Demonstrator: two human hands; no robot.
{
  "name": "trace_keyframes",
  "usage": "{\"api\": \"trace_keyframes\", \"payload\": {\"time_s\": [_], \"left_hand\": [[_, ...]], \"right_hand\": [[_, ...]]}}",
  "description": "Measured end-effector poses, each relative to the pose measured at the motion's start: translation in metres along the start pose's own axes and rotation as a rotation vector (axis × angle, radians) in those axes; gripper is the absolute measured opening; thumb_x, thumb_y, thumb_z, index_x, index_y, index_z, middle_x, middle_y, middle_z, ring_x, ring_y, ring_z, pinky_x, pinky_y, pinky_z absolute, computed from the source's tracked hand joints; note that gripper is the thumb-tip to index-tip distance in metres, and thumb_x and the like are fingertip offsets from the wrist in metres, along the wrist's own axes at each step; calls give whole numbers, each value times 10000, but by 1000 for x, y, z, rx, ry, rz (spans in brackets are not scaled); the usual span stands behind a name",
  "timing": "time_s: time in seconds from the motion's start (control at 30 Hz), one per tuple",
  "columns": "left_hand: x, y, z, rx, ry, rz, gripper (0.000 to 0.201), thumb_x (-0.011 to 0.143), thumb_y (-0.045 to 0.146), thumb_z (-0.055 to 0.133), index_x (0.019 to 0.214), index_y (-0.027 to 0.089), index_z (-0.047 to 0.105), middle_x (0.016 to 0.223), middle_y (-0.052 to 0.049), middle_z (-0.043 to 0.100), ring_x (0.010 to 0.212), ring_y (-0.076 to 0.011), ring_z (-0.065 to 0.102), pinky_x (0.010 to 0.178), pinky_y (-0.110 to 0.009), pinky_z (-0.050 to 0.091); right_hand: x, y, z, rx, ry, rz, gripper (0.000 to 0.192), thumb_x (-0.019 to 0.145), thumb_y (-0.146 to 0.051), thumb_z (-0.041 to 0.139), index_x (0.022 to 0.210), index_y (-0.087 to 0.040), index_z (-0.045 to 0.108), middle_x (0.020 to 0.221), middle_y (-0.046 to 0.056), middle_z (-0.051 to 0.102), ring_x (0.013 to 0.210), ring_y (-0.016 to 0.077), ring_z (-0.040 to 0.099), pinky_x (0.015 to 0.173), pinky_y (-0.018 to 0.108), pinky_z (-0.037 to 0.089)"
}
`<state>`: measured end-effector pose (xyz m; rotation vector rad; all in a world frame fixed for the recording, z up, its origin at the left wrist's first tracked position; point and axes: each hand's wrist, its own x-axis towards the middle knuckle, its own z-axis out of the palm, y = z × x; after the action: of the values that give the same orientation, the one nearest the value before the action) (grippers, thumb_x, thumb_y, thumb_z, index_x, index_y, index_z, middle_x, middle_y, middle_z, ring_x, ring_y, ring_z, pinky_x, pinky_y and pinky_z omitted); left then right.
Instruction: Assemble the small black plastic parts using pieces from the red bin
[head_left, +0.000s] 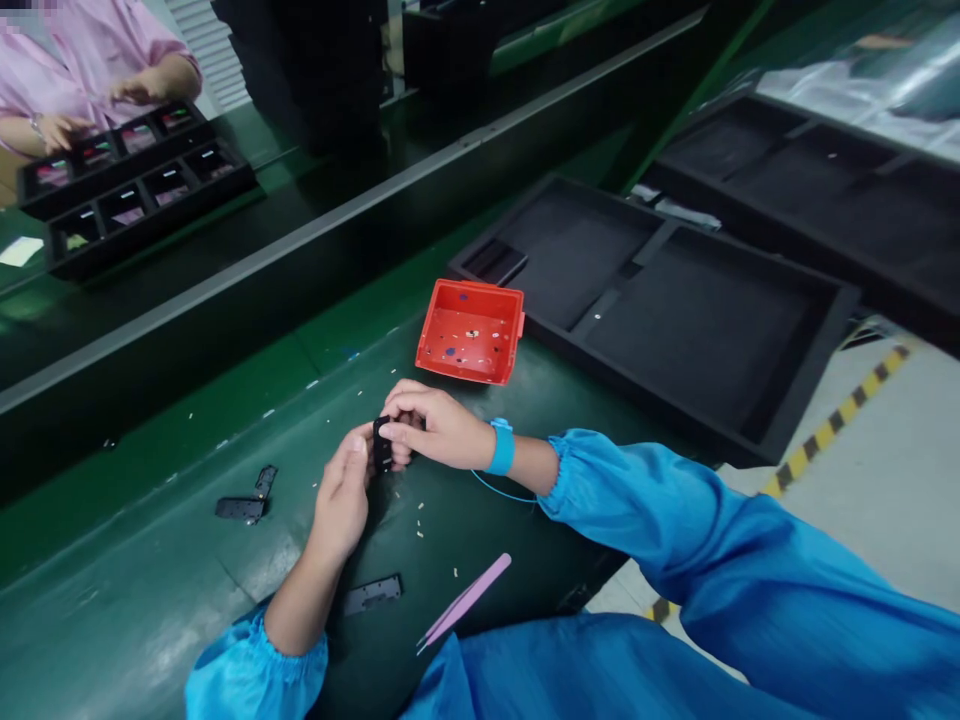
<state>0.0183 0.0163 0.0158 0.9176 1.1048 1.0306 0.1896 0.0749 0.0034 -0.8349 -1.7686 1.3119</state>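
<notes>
The left hand (346, 495) and the right hand (439, 428) meet at one black part (382, 445), which sits between them above the green table (135, 590). Its long axis runs nearly straight up and down the view. Neither hand is nearer: the left fingers are pinched on its left edge, and the right thumb presses its face, with the other right fingers partly hidden.

Counted from the left: a pair of black pieces (241, 508) touching at an angle, or one bent piece, I cannot tell; one black strip (373, 594) beside the left forearm; small pale bits (420, 521), too many to count surely; one pair of pink tweezers (472, 592), held by neither hand; one red bin (480, 303) beyond the right hand; two large black trays, the nearer (735, 310) and the farther (825, 160).
</notes>
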Motion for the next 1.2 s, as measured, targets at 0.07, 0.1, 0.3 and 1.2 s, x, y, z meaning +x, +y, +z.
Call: {"api": "trace_keyframes", "payload": {"time_s": [0.07,0.1,0.3,1.2], "left_hand": [[0,-2,-5,234,25,30,462,889,521,662,1187,169,689,940,-70,745,820,-195,699,746,-307,585],[-1,-3,-6,305,19,22,486,874,501,686,1232,173,673,981,-75,761,845,-210,721,749,-317,600],[-3,-8,-3,491,97,94,382,898,425,664,1172,168,730,1114,-88,781,984,-254,752,883,-357,606],[-7,-16,3,566,156,152,327,913,365,636,1159,183,752,1171,-68,767,997,-257,755,884,-340,591]], "right_hand": [[0,2,-1,-24,-17,15,138,919,-269,661,847,-154,640,894,6,565,599,56,573,593,214,511],[-1,2,-1,-23,-23,34,130,908,-265,678,847,-155,643,865,-4,571,597,60,581,589,210,507],[-7,4,3,-104,43,-2,340,901,-170,674,1230,-208,599,828,-25,678,662,100,647,675,241,543],[-8,-4,17,-140,178,19,68,812,-125,657,766,-168,631,768,-12,632,639,75,586,643,198,537]]}}
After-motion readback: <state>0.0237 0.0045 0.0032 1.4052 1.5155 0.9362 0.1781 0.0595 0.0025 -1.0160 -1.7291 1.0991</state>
